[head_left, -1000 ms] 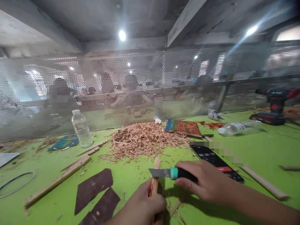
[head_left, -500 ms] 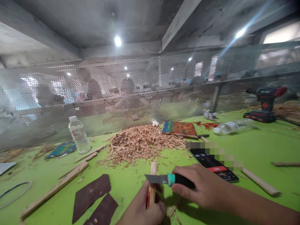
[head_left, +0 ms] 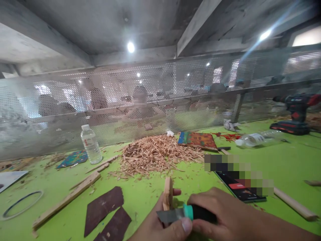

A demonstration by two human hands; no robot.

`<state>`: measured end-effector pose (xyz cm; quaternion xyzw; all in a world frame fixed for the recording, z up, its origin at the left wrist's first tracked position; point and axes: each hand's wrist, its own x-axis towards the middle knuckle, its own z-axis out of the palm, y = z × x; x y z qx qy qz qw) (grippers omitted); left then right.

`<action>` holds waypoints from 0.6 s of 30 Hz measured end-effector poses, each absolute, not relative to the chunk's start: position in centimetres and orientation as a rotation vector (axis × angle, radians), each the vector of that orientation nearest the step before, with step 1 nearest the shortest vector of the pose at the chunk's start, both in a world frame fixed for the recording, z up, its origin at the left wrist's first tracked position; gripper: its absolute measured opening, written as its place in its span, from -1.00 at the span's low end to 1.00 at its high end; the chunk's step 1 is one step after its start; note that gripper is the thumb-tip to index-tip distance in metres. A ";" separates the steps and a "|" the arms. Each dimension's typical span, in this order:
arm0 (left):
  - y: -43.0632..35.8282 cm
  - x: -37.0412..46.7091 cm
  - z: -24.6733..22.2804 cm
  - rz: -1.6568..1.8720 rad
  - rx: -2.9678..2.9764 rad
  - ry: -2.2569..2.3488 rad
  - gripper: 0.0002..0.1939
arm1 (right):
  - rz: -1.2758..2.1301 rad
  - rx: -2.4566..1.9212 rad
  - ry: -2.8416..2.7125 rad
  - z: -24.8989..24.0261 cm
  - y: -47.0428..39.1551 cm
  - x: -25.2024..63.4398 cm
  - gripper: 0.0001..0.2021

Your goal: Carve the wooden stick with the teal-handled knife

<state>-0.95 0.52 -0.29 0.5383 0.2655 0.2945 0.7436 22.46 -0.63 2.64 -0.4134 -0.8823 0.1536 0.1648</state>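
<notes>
My left hand (head_left: 160, 224) is closed around a small wooden stick (head_left: 168, 194) that points up and away from me. Its thumb presses by the blade of a knife (head_left: 173, 214) with a teal collar and black handle. Wrapped round that handle is my right hand (head_left: 213, 211). The blade lies across the lower part of the stick, its tip to the left. Part of the stick is hidden behind the blade and thumb. Beyond the hands lies a heap of wood shavings (head_left: 152, 155).
Sandpaper pieces (head_left: 105, 207) and a long wooden strip (head_left: 67, 201) lie left. A water bottle (head_left: 91, 145) stands behind them. To the right are a phone (head_left: 240, 189), a wooden rod (head_left: 296, 204), a lying bottle (head_left: 255, 139) and a cordless drill (head_left: 293, 113). A perforated screen (head_left: 160, 110) borders the far edge.
The knife blade has moved down the stick toward me, and my left thumb now rests by it. The stick's held end has shifted in my left hand. The whole view has swung slightly left.
</notes>
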 end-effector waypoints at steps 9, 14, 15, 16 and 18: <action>0.1 -0.2 -0.3 0.650 1.028 0.589 -0.32 | 0.298 -1.117 -2.555 3.2 -0.8 22.6 -0.32; -0.4 -0.3 -0.2 0.603 1.060 0.598 -0.34 | 0.284 -1.067 -2.571 3.4 -0.8 22.7 -0.36; -0.5 -0.3 0.1 0.590 1.064 0.597 -0.32 | 0.289 -1.047 -2.574 3.4 -0.8 22.7 -0.37; -0.6 -0.4 0.4 0.581 1.064 0.599 -0.28 | 0.297 -1.027 -2.576 3.4 -0.8 22.7 -0.38; -0.6 -0.5 1.0 0.564 1.071 0.591 -0.20 | 0.321 -1.009 -2.567 3.3 -0.8 22.8 -0.38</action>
